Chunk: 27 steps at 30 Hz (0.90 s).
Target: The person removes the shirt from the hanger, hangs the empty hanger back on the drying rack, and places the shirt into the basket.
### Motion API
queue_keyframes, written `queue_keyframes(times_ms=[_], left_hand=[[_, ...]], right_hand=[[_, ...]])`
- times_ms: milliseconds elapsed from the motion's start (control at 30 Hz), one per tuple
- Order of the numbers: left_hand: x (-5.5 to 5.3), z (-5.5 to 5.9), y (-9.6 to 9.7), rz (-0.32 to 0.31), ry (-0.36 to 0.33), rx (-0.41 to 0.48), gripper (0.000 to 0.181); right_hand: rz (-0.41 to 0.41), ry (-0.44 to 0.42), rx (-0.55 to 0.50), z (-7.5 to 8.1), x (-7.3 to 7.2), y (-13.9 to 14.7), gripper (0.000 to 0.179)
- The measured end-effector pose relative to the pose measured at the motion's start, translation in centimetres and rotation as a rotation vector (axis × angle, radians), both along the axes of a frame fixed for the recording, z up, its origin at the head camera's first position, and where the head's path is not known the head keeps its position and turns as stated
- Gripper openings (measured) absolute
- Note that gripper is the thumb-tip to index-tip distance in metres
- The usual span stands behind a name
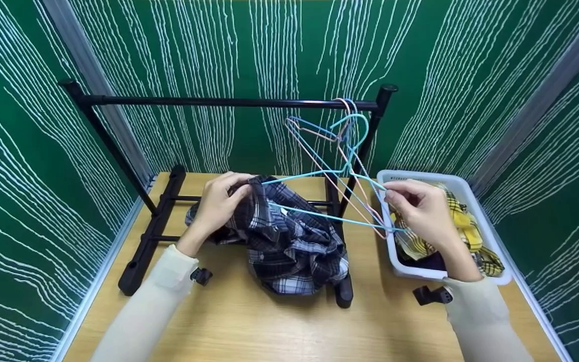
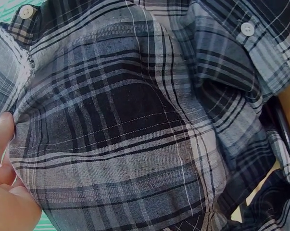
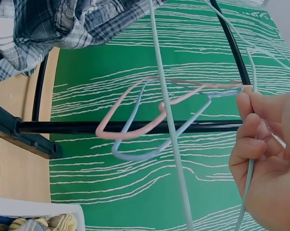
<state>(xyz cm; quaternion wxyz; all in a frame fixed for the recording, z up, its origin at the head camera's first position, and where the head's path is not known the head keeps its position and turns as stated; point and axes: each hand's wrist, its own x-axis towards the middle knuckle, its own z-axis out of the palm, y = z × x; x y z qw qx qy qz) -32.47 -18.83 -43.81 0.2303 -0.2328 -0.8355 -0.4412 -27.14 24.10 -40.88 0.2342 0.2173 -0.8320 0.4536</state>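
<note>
In the head view a dark plaid shirt (image 1: 294,251) hangs bunched from my left hand (image 1: 221,201), whose thumb and fingers pinch the cloth near its top. White buttons (image 2: 247,29) show on the shirt in the left wrist view. A light-blue hanger (image 1: 319,215) has its left end inside the shirt. My right hand (image 1: 422,208) pinches the hanger's right shoulder, and its hook points up. In the right wrist view the thumb and fingers curl round the thin hanger bar.
A black clothes rack (image 1: 229,102) stands behind, with a pink hanger (image 1: 314,161) and a blue hanger (image 3: 135,156) on its bar near the right post. At the right a white basket (image 1: 475,201) holds yellow plaid clothes (image 1: 463,221). Green walls surround the wooden table (image 1: 279,332).
</note>
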Motion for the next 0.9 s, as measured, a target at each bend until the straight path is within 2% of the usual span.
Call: queue_keyframes(times_ms=[133,567,900], left_hand=[[-0.1,-0.4,-0.2,0.014,-0.020,-0.004,0.019],[-0.5,-2.3,-0.5,0.065,-0.038,-0.018,0.015],[-0.5,-4.4,0.3,0.047,-0.121,-0.092,0.020]], right_hand=[[0.013,0.010,0.000,0.0,0.0,0.5,0.021],[-0.052,-0.065,0.022,0.7,0.8,1.9,0.018],[-0.081,-0.067,0.010,1.0,1.0,2.2,0.018]])
